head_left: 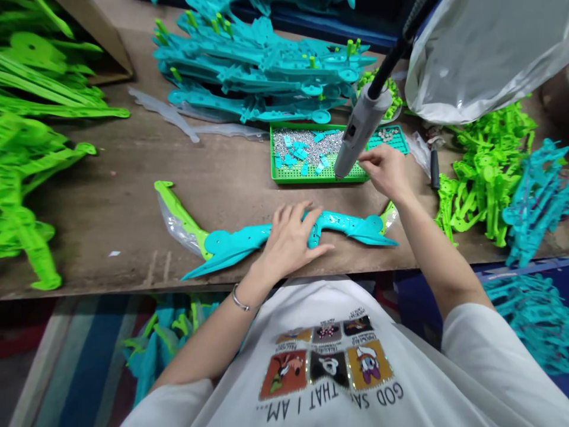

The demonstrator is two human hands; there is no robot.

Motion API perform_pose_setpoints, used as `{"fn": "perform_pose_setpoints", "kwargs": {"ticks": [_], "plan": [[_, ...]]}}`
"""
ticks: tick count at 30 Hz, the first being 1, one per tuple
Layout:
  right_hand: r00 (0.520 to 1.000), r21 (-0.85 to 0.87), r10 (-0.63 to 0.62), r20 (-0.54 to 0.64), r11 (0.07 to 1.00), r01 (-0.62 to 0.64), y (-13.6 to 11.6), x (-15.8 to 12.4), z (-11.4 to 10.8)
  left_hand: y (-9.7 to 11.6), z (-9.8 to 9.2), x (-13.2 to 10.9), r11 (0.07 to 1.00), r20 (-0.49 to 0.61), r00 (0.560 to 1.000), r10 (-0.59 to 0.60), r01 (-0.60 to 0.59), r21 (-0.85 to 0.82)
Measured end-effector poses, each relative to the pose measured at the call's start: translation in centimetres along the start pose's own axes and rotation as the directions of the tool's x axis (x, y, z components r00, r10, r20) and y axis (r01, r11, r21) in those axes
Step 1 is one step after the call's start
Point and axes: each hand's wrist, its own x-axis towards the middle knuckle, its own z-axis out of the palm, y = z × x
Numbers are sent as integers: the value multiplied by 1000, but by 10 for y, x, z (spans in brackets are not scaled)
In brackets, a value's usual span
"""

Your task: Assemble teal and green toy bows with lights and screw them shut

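A: And we're in close: the left hand (293, 237) lies spread over the middle of the teal bow-shaped piece (242, 246), fingers fanned, thumb out over the near side!

B: A good brace, I'd say: broad and central, so the piece shouldn't rock. Even, light pressure looks best, with the green limbs (184, 213) at its ends left unstrained.

A: Over to the right hand (386, 172), fingers curled in at the right end of the green tray (311, 181)! Gripping anything?

B: Can't tell; the fingertips are too small. Picking one part at a time would seem wise among those metal bits and teal clips, and mind the hanging grey driver (364, 118) just beside those fingers.

A: Wider now, the brown desk (128, 196)! Stacked teal parts (267, 71) along the back, green parts (26, 178) heaped at left, more green pieces (482, 172) at right!

B: And a white bag (484, 53) up at far right, with teal pieces (528, 314) piled below desk level!
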Motion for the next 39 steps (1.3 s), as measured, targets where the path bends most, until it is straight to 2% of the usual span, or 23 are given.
{"fn": "perform_pose_setpoints", "kwargs": {"ticks": [1,4,7,9,14,21,25,29,35,39], "plan": [[999,61,36,-39,998,-34,-5,-17,-4,5,1,-1,1000,-6,1000,25,-25,-6],[994,203,106,-21,974,-100,-19,-71,-6,17,8,0,996,1,996,92,-92,-14],[990,179,143,10,973,-143,-27,-110,8,23,18,4,993,22,993,116,-115,-28],[982,162,186,-20,970,-181,-28,-123,21,23,23,6,993,25,993,116,-116,-31],[969,177,226,-100,962,-206,-28,-128,35,19,28,6,989,1,989,145,-145,-1],[977,141,199,-72,972,-188,-46,-127,37,19,29,7,987,1,987,158,-158,18],[976,133,188,-112,976,-172,-51,-128,42,17,26,7,986,2,986,166,-166,-27],[967,136,204,-155,974,-184,-47,-130,42,17,26,6,984,-48,991,128,-132,-116],[957,178,272,-105,951,-251,-47,-129,36,18,31,7,985,-80,994,80,-91,-148],[958,172,273,-88,951,-255,-51,-128,36,16,32,6,978,-107,993,55,-75,-192]]}}
